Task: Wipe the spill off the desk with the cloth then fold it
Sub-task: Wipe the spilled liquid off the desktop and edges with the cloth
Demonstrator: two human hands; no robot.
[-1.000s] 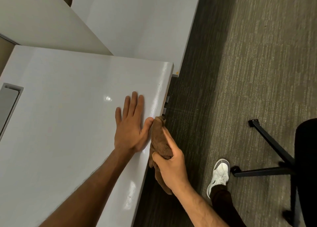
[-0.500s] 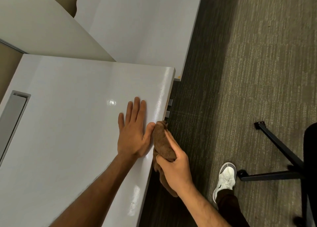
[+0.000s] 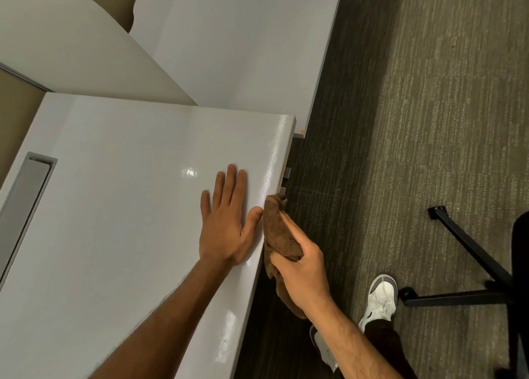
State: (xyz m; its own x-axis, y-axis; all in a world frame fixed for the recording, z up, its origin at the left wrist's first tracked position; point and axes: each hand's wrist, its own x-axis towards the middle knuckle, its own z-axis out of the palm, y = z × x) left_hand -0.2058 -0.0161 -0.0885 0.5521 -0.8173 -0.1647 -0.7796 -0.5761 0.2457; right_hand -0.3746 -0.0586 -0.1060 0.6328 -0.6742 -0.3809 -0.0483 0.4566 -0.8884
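Change: little has moved since the earlier frames; the left hand stays flat in the same spot on the table, and the right hand with the cloth keeps to the same stretch of the table's right edge. The view itself has drifted slightly.
Slot: a grey recessed slot [image 3: 27,198] sits in the tabletop at far left, well apart from both hands.
Table: white glossy table [image 3: 120,207], with bright glare spots near the fingertips and along the near right edge. No spill can be made out on it.
Left hand: left hand [image 3: 227,224] lies palm down on the table near its right edge, fingers straight and close together, thumb spread out toward the cloth; it holds nothing.
Cloth: brown cloth [image 3: 279,230], bunched up, pressed against the table's right side edge just beside the left thumb; its lower end hangs below the right hand.
Right hand: right hand [image 3: 303,275] grips the cloth, fingers curled round it, forefinger laid along its top.
Floor: dark striped carpet [image 3: 429,121] to the right of the table.
Shoe: white shoe [image 3: 382,298] on the carpet, just right of the right forearm.
Chair: black chair base [image 3: 469,252] at far right, one leg ending near the shoe.
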